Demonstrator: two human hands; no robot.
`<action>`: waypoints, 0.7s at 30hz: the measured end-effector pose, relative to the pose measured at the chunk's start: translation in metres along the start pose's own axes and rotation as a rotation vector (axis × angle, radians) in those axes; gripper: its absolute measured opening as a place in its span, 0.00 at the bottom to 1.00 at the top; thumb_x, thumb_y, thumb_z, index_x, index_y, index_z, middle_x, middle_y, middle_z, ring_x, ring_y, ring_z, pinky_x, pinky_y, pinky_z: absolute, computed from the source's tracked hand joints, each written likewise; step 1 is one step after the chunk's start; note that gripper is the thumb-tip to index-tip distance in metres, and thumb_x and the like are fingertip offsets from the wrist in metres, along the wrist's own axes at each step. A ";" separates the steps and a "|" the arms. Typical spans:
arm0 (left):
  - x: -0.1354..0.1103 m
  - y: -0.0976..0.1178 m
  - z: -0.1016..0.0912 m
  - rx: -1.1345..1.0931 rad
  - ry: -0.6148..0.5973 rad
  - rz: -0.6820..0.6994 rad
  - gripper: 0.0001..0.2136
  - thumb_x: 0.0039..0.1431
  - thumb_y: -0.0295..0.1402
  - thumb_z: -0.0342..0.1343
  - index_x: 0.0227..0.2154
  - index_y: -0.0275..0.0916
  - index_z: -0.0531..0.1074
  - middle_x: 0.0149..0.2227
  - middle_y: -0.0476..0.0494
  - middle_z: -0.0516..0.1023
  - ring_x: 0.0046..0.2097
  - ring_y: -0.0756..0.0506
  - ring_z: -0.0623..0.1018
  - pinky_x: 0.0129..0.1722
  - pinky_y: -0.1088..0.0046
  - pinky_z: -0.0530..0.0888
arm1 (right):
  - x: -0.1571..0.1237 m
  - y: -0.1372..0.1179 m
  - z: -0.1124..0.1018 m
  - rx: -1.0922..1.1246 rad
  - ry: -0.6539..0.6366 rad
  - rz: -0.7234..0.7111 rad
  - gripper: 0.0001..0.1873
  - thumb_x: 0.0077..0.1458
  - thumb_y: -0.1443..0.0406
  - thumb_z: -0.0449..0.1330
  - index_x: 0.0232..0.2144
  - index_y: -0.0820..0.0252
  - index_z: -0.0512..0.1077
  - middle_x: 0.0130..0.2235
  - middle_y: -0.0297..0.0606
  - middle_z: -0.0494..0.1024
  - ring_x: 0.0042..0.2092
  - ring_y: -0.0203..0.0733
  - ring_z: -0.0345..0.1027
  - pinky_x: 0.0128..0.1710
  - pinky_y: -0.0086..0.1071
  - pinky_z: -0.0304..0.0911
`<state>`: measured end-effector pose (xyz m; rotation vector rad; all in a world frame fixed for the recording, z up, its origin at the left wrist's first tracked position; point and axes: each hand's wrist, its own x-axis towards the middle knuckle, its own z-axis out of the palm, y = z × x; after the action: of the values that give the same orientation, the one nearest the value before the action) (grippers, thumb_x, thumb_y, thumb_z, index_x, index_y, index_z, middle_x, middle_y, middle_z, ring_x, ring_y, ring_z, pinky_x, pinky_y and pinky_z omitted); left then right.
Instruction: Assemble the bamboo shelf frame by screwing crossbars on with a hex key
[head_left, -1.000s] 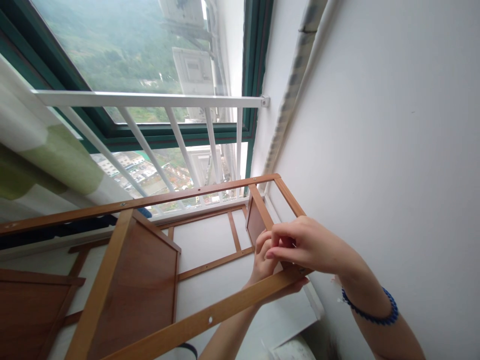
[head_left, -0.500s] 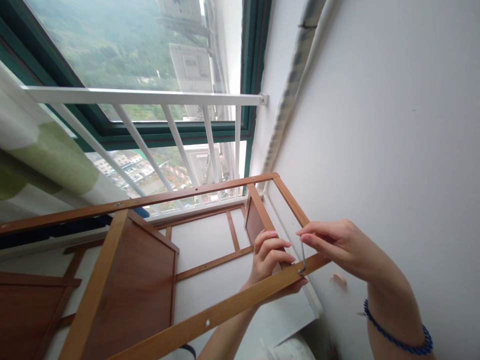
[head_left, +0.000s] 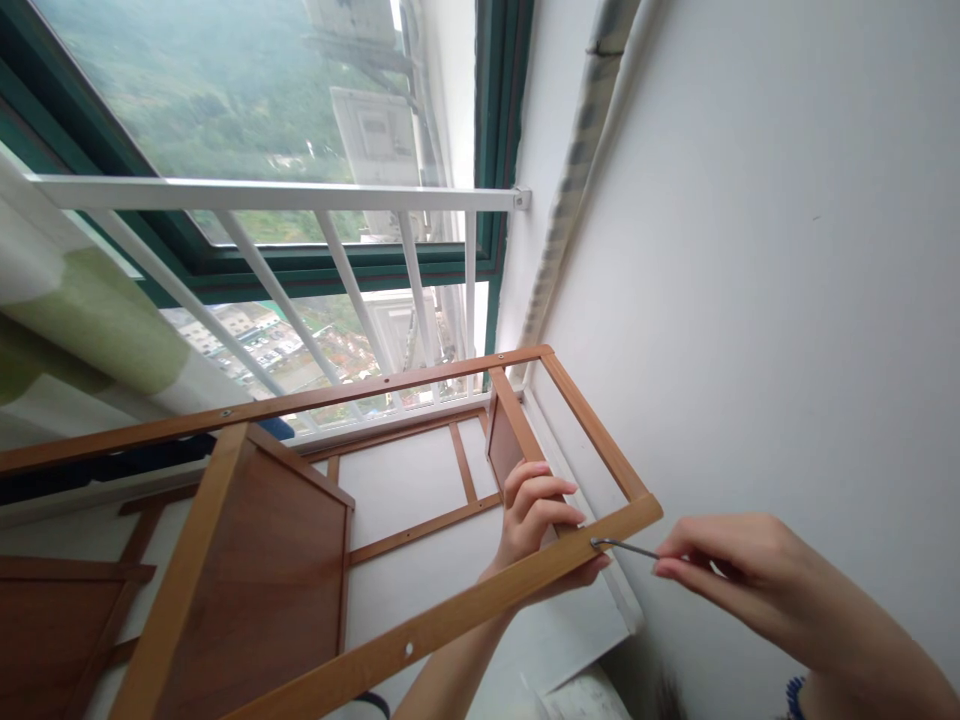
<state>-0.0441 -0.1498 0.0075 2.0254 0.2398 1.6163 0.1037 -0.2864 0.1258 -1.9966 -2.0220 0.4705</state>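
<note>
A brown wooden frame (head_left: 465, 610) with inset panels stretches from the left toward the wall corner. My left hand (head_left: 536, 520) is wrapped round the joint where a crosspiece (head_left: 517, 420) meets the near rail, fingers above and thumb below. In a pinch between thumb and forefinger, my right hand (head_left: 742, 575) holds the long arm of a metal hex key (head_left: 626, 547). The key's bent end sits at a hole in the near rail, close to its right end. Farther left along that rail is a bare hole (head_left: 409, 649).
Behind the frame stands a white railing (head_left: 300, 195) before a green-framed window (head_left: 495, 100). A green and white curtain (head_left: 112, 310) hangs at left. The white wall (head_left: 787, 300) rises at right, with a cloth-wrapped pipe (head_left: 574, 190) in the corner.
My right hand has swung the hex key from pointing up and away to pointing right, moving down and to the right. The left hand keeps its hold on the frame.
</note>
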 end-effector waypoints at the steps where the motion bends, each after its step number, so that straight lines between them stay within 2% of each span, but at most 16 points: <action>1: 0.000 0.000 0.000 0.001 0.006 0.002 0.15 0.45 0.44 0.59 0.32 0.41 0.65 0.35 0.43 0.70 0.47 0.40 0.65 0.48 0.57 0.65 | -0.001 -0.002 0.001 -0.025 -0.015 -0.040 0.11 0.60 0.61 0.50 0.27 0.57 0.65 0.21 0.27 0.65 0.22 0.28 0.55 0.24 0.24 0.50; 5: 0.001 0.000 0.001 -0.003 0.016 0.013 0.15 0.44 0.42 0.60 0.32 0.41 0.65 0.35 0.43 0.70 0.46 0.40 0.65 0.48 0.57 0.65 | 0.004 -0.016 0.005 -0.049 -0.079 -0.209 0.14 0.59 0.59 0.51 0.24 0.58 0.62 0.22 0.27 0.66 0.23 0.29 0.56 0.24 0.26 0.49; 8: -0.001 0.000 0.000 -0.008 -0.003 0.006 0.15 0.44 0.42 0.60 0.32 0.41 0.65 0.36 0.43 0.70 0.48 0.40 0.64 0.48 0.58 0.65 | 0.014 -0.029 0.009 -0.017 -0.071 -0.267 0.17 0.56 0.54 0.53 0.22 0.58 0.61 0.21 0.26 0.66 0.22 0.29 0.55 0.23 0.27 0.47; 10: -0.002 -0.001 0.000 -0.007 -0.014 -0.006 0.13 0.46 0.40 0.59 0.32 0.41 0.65 0.36 0.43 0.70 0.48 0.40 0.64 0.49 0.58 0.65 | 0.022 -0.037 0.011 -0.039 -0.050 -0.280 0.19 0.53 0.51 0.55 0.21 0.58 0.60 0.20 0.25 0.65 0.22 0.29 0.54 0.23 0.28 0.44; 14: -0.004 -0.003 0.000 -0.001 -0.002 -0.003 0.06 0.55 0.37 0.52 0.32 0.42 0.66 0.35 0.44 0.71 0.48 0.42 0.64 0.50 0.60 0.64 | 0.040 -0.050 0.012 -0.175 0.019 -0.304 0.22 0.50 0.48 0.57 0.20 0.58 0.57 0.20 0.25 0.64 0.22 0.30 0.53 0.23 0.29 0.41; 18: -0.005 -0.006 0.000 0.015 -0.002 0.012 0.14 0.59 0.46 0.44 0.31 0.42 0.66 0.34 0.44 0.71 0.48 0.41 0.65 0.50 0.60 0.65 | 0.059 -0.058 0.009 -0.194 0.079 -0.263 0.20 0.51 0.49 0.57 0.23 0.58 0.57 0.22 0.25 0.66 0.23 0.31 0.56 0.23 0.29 0.42; 21: -0.010 -0.007 0.001 0.049 -0.013 -0.018 0.11 0.59 0.43 0.46 0.31 0.42 0.65 0.35 0.44 0.70 0.48 0.41 0.66 0.49 0.61 0.67 | 0.068 -0.060 0.006 -0.133 0.047 -0.200 0.14 0.54 0.53 0.56 0.28 0.56 0.60 0.26 0.25 0.70 0.26 0.32 0.62 0.24 0.28 0.45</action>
<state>-0.0444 -0.1489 -0.0046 2.0642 0.2953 1.5997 0.0446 -0.2185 0.1414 -1.8312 -2.2459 0.2498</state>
